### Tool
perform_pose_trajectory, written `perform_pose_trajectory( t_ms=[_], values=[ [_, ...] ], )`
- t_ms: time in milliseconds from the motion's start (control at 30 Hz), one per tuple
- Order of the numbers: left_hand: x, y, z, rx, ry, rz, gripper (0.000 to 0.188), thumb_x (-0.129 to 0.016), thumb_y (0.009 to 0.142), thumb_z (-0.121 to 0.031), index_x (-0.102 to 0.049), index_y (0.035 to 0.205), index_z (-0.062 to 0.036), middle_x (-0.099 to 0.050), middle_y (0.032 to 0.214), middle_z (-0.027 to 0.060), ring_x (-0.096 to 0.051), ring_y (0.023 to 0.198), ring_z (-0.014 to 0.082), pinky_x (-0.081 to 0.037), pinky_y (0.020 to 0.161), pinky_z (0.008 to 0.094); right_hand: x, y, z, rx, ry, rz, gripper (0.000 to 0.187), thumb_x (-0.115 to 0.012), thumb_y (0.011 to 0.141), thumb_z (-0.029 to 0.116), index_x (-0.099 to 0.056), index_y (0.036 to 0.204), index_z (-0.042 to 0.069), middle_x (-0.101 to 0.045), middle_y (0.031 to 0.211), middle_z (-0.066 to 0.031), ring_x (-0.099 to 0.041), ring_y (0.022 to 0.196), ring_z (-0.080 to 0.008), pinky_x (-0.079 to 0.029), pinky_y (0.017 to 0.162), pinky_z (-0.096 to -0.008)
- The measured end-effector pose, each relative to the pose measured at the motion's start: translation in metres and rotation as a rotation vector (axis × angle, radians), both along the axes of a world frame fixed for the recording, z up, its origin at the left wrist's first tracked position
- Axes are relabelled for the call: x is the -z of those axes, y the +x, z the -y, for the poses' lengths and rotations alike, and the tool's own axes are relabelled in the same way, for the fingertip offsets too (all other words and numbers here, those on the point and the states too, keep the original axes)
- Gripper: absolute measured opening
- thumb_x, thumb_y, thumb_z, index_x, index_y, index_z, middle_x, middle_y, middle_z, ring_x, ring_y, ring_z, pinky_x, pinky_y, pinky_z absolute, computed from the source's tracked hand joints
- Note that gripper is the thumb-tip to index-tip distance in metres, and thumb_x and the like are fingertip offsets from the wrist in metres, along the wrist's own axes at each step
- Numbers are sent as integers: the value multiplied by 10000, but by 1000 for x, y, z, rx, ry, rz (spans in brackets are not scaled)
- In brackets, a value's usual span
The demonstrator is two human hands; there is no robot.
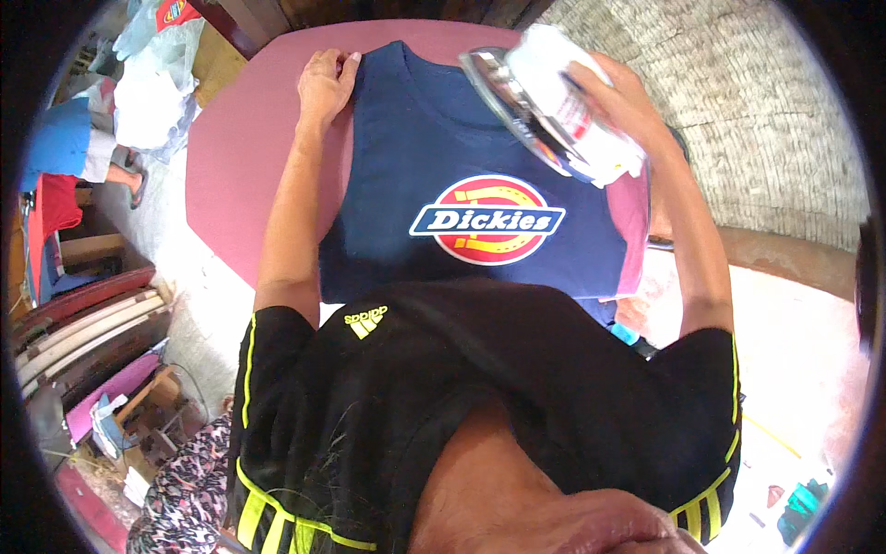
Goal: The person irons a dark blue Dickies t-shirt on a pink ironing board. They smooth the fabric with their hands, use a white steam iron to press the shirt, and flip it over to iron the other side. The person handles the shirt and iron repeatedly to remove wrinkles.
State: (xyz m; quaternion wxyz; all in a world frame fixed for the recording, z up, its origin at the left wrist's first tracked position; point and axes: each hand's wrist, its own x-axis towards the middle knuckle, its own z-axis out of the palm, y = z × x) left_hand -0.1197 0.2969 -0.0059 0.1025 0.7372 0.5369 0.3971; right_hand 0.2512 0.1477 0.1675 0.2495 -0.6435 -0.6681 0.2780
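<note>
A dark navy sleeveless shirt [388,198] lies spread on a dusty-pink padded board [249,175], with a red, yellow, white and blue printed emblem on its front. My left hand [325,88] is at the shirt's upper left shoulder, its fingers curled and its thumb against the edge of the fabric. In my right hand [614,97] is a clothes iron [544,88] with a white body and a shiny metal soleplate. The iron is tilted over the shirt's upper right side, slightly blurred, and hides that shoulder. Whether its lower edge touches the fabric I cannot tell.
A woven mat wall [738,102] rises at the right above a wooden ledge [775,258]. Plastic bags [157,92] hang or lie at the far left, near another person's foot [129,180]. Stacked boards [92,332] and someone in patterned clothing [189,480] are at the lower left.
</note>
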Motion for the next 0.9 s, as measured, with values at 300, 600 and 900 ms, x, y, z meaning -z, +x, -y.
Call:
perform_pose_trajectory(
  t_ms=[300, 600, 900],
  values=[
    [1, 11, 6, -61, 120, -115, 393, -715, 857, -459, -711, 926, -72, -659, 856, 102, -646, 838, 310, -501, 749, 443, 34, 66, 14, 78, -87, 79, 431, -608, 981, 426, -645, 1095, 12, -639, 762, -77, -584, 662, -156, -453, 607, -323],
    [-7, 12, 13, -87, 104, -14, 278, -735, 858, -374, -689, 885, -102, -679, 843, 89, -649, 827, 312, -496, 744, 435, 31, -5, -48, -298, 18, 233, 406, -586, 995, 396, -617, 1081, 1, -676, 891, -213, -656, 763, -326, -504, 706, -406],
    [-2, 13, 11, -94, 138, 21, 282, -744, 852, -364, -691, 871, -87, -664, 796, 88, -641, 786, 306, -487, 716, 425, 23, -6, -65, -308, -204, 144, 398, -605, 993, 386, -627, 1125, 12, -685, 888, -144, -656, 781, -177, -516, 696, -323]
  ],
)
